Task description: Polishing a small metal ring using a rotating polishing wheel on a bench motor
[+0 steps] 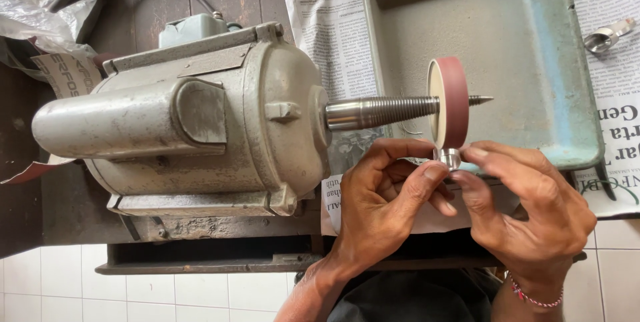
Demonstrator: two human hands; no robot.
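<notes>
Metal ring (448, 158), pinched by both hands, apparently touches the red wheel (452, 102).

Tray (567, 62) hollow free — wheel (451, 102) above

One motor (180, 129), one tray (567, 95), two hands (380, 195), perhaps two metal rings (448, 157).

Even, soft daylight, sharp focus throughout, mild glare on the motor housing (180, 122), shadows faint.
</notes>
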